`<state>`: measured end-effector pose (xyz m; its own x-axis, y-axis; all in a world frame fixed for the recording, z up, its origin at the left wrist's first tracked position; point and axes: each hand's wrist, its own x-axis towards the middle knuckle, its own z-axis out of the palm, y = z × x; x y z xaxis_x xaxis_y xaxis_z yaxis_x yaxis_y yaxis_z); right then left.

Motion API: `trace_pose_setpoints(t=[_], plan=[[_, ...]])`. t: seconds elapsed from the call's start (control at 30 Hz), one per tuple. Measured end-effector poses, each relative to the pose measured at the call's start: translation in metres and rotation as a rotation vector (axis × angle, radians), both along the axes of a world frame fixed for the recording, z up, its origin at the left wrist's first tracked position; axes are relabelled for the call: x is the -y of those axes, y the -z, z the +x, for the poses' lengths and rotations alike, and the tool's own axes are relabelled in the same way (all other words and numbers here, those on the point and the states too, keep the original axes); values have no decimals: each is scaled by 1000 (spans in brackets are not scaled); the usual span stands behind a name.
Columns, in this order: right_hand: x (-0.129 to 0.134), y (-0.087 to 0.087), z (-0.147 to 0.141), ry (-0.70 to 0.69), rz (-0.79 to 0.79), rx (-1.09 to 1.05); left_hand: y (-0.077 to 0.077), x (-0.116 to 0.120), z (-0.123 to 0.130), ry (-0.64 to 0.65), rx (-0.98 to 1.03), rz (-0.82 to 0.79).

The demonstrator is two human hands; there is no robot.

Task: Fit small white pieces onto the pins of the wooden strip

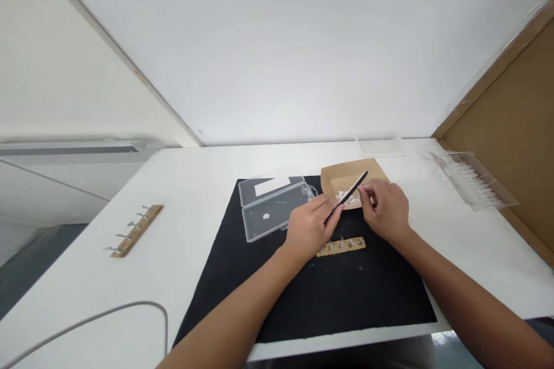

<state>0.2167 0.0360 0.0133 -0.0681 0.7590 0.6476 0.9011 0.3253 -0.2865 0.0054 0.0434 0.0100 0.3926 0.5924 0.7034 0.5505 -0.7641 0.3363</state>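
Covering the middle of the white tabletop [186, 196], a black mat [346, 311]; the work sits above its right half. Both forearms come in from the near edge and converge. Left hand [306, 228]: back upward, thumb and fingers closed on the near end of a nail file [354, 191]. Right hand [386, 210]: bent inward at the file's right side, thumb and index drawn narrowly together, tips just beside or touching its edge. Cannot tell whether they pinch a small piece.

Containers, larger first. Clear hinged case [267, 198], lying open left of the hands; white label [272, 186] in the far half, a white dot and small clear bits in the near half. Clear plastic box [497, 202] at far right, tilted slightly in plan, holding a row of translucent pieces. Kraft paper tray [346, 168] just beyond the hands, loose white pieces [337, 196] heaped toward its near side.

Wooden peg strip [137, 230] at left, well apart from the mat. Second peg strip [341, 247] on the mat below the hands, left end partly hidden; clear pieces stand on some pegs.

File, slim, black-faced with a pale edge: over the tray's near side, long axis diagonal, free end pointing away and rightward.
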Motion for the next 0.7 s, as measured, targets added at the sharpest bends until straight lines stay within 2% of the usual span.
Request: trace_pose_setpoints(t=[0.17,0.33,0.5,0.63,0.7], plan=[[0,0,-1,-125,-56,53,0,-1,1,-14,11,23],[1,-3,-4,-74,-1,3,-3,-1,2,-15,33,22],[1,-3,-7,-179,-26,49,-3,-1,2,0,36,17],[1,-4,-8,-103,-12,15,-1,-1,2,-18,41,21],[2,-5,-8,-127,-27,23,0,-1,1,-15,31,16]])
